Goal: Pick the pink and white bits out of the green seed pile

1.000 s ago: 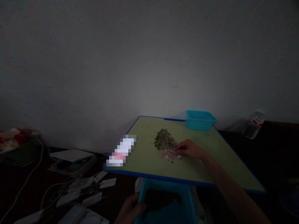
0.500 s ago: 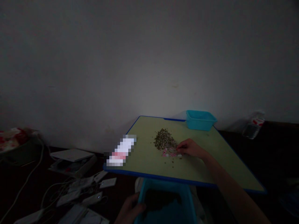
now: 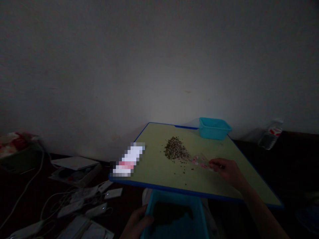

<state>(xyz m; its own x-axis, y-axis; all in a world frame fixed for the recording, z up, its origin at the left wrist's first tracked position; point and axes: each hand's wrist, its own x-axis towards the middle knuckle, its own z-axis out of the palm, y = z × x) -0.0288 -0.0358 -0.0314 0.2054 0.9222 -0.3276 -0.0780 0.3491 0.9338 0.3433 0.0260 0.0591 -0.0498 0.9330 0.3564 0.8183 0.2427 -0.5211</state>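
Note:
My right hand [image 3: 225, 168] is closed on a clear plastic bag with pink and white print [image 3: 199, 161], just above the tabletop. The bag's left end lies by a heap of small brown, seed-like pieces [image 3: 174, 148]; their exact kind is too small to tell. A few loose pieces are scattered in front of the heap. Below the table edge, my left hand [image 3: 139, 219] grips the left rim of a blue plastic basin [image 3: 203, 215]. Dark material [image 3: 169, 214] covers part of the basin's bottom.
A pale table [image 3: 154, 169] with blue edging stands against the wall. On it are a second blue basin [image 3: 214, 129] at the back right and a blurred-out bright slab [image 3: 128, 161] at the left. Cables and white power strips [image 3: 96, 209] lie at lower left; a bottle [image 3: 271, 134] leans at right.
My right hand has moved right, drawing the plastic bag away from the heap's front edge. My left hand keeps its hold on the basin.

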